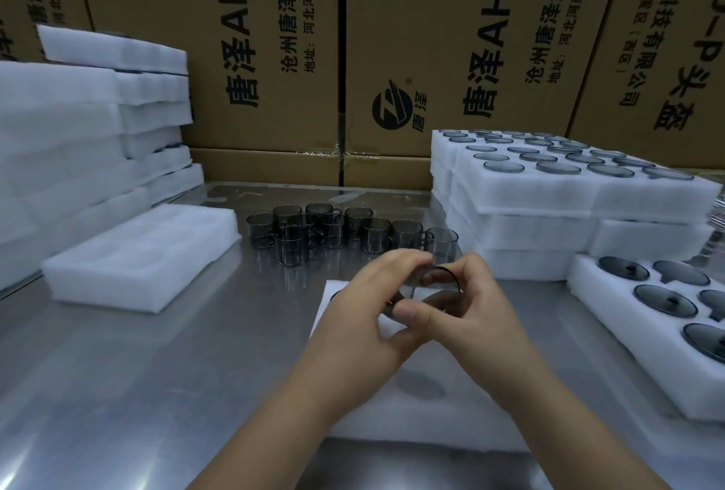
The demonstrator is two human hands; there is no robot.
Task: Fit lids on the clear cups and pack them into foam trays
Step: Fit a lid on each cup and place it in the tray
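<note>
Clear cup (421, 290): held up at the middle of the view, between both hands and above the near foam tray; motion blur hides how it is tilted.
Lid (445, 277): a round, dark-rimmed piece against the right side of the cup; whether it is seated cannot be told.
Left hand (368, 309): fingers curled over the cup from above, thumb pressed in from below, holding it.
Right hand (476, 313): fingers narrow, pinching the lid's rim beside the cup.
Near foam tray (412, 419): white, lying on the desk under both hands and forearms, with a round pocket showing between the arms.
Loose cups (333, 230): a cluster of smoky clear cups with handles, upright on the desk behind the hands.
Left foam tray (145, 254): white, with shallow pockets, flat on the desk to the left of the loose cups.
Foam stack (78, 136): white foam layers piled at the far left.
Lid trays (549, 195): stacked at the right; the top one holds rows of round lids.
Knob-lid tray (600, 317): just in front of that stack, with dark knobbed lids in its pockets.
Desk (137, 372): bare brushed metal.
Cartons (274, 38): printed brown boxes along the back.
</note>
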